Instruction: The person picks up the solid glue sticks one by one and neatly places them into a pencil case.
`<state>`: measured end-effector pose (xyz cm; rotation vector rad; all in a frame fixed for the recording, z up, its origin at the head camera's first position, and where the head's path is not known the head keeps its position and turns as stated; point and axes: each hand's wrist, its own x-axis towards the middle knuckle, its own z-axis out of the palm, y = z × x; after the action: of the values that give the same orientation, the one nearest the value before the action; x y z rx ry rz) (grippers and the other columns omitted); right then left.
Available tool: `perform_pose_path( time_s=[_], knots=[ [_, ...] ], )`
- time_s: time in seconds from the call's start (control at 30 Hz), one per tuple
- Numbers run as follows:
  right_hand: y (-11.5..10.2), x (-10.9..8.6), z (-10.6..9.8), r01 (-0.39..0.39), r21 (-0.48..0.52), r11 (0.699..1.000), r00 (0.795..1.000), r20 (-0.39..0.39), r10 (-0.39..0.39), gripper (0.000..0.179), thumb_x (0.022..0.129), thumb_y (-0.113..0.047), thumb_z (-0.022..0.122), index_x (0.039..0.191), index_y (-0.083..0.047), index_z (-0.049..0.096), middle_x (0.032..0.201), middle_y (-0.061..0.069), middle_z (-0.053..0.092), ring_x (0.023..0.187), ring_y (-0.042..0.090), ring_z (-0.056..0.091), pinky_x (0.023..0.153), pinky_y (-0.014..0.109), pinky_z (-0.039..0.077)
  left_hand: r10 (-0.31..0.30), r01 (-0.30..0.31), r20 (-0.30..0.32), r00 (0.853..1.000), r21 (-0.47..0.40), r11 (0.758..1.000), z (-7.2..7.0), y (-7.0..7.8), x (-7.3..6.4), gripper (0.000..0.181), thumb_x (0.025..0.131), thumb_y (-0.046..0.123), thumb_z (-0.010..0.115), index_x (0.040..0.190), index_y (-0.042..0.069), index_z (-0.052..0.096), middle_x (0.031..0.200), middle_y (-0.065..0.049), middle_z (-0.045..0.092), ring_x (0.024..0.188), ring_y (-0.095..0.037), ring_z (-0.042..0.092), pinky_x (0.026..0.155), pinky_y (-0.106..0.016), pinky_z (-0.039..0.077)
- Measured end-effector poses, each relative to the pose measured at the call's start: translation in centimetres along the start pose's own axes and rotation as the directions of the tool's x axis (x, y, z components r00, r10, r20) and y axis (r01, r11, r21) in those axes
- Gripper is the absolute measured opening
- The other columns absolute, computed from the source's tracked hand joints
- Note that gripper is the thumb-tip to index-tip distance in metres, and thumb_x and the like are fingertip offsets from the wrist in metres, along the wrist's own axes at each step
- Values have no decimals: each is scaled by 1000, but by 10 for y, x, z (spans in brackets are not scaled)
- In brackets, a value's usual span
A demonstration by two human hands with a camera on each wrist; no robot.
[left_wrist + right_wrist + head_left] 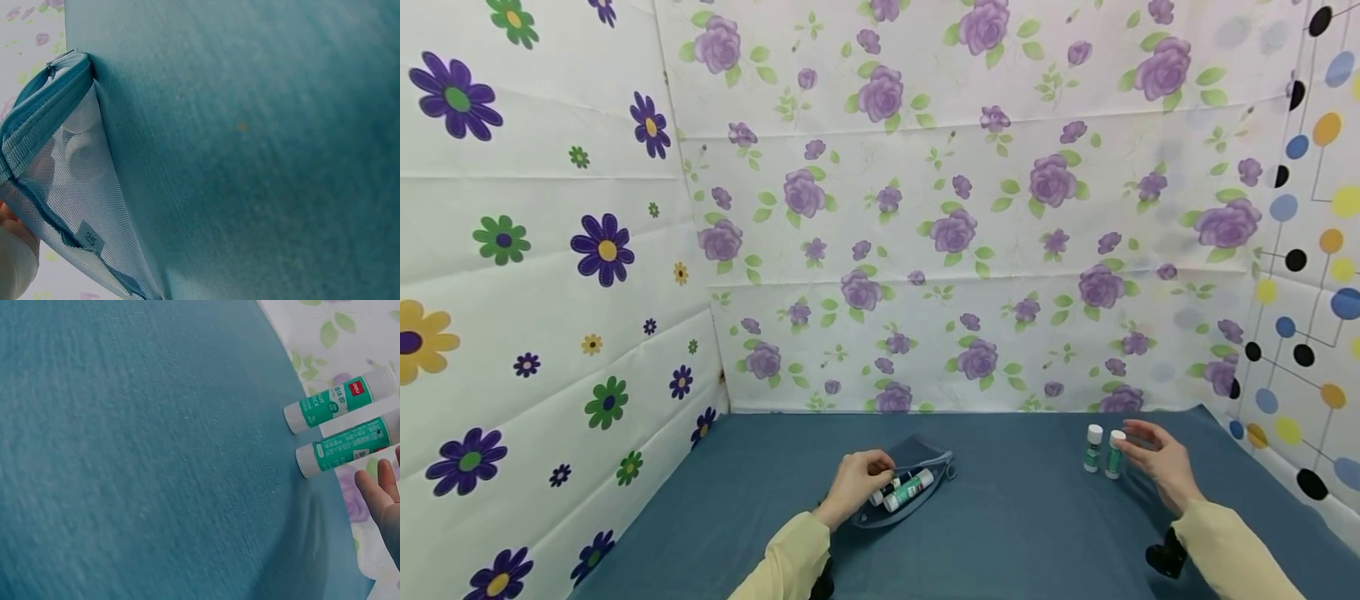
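On the blue-covered table, my left hand [856,483] pinches the rim of a blue mesh zipper pouch [880,523], which gapes open. Inside lie a green-and-white glue stick [907,492] and a darker tube [886,487] beside it. Through the mesh side [119,200], pale rounded ends show in the left wrist view. Two more glue sticks stand upright side by side at the right, one farther left [1093,450] and one nearer my right hand [1115,457]. That right hand [1161,467] is beside the nearer stick, its fingers extended and spread; in the right wrist view its fingertips [365,481] are close to the label.
A blue cloth [1015,517] covers the table. Behind it rises a floral curtain [925,333], with patterned sheets at the left [550,333] and the right [1300,333]. A small tag marked 25 [90,236] is on the pouch's side.
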<state>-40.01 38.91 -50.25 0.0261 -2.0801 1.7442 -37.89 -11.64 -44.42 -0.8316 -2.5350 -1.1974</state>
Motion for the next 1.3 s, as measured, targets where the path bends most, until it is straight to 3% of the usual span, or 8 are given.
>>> perform_pose_path(
  time_s=[0.3, 0.67, 0.8, 1.03, 1.3],
  knots=[
    [-3, -2, 8, -31, 19, 999, 999, -29, 31, 58, 79, -35, 70, 127, -13, 46, 117, 9, 43, 90, -1, 47, 67, 16, 45, 4, -4, -1, 1000, -18, 1000, 0, 1, 0, 10, 87, 10, 60, 93, 4, 67, 78, 6, 60, 66, -8, 56, 58, -27, 46],
    [4, 2, 12, -56, -34, 998, 996, -68, 53, 64, 78, -36, 69, 127, -6, 42, 121, 19, 41, 87, 2, 48, 65, 19, 46, -1, 1, 0, 1000, -24, 1000, 1, 1, -1, 10, 87, 9, 60, 93, 5, 66, 78, 6, 60, 67, -8, 56, 59, -27, 46],
    [-10, -7, 16, -96, -51, 994, 994, -64, 92, 66, 78, -36, 70, 127, -3, 41, 120, 19, 41, 86, 3, 49, 68, 22, 47, -2, 2, 0, 1000, -26, 1000, 1, 1, -1, 10, 88, 10, 60, 93, 5, 66, 78, 7, 60, 67, -8, 56, 59, -27, 46],
    [-52, -29, 25, -150, -92, 984, 988, -35, 147, 64, 84, -20, 66, 130, 8, 32, 122, 27, 38, 100, 30, 46, 80, 43, 43, -3, 3, -2, 1000, -25, 1000, 2, 0, -1, 10, 88, 10, 60, 93, 5, 67, 78, 7, 60, 67, -8, 56, 59, -27, 46],
    [-46, -26, 26, -168, -77, 983, 984, -78, 162, 64, 80, -23, 71, 126, 7, 38, 114, 21, 44, 90, 18, 51, 73, 34, 47, -10, 10, 2, 1000, -28, 1000, 1, 1, -1, 11, 88, 10, 59, 93, 4, 66, 79, 6, 60, 67, -9, 56, 59, -27, 46]
  ],
)
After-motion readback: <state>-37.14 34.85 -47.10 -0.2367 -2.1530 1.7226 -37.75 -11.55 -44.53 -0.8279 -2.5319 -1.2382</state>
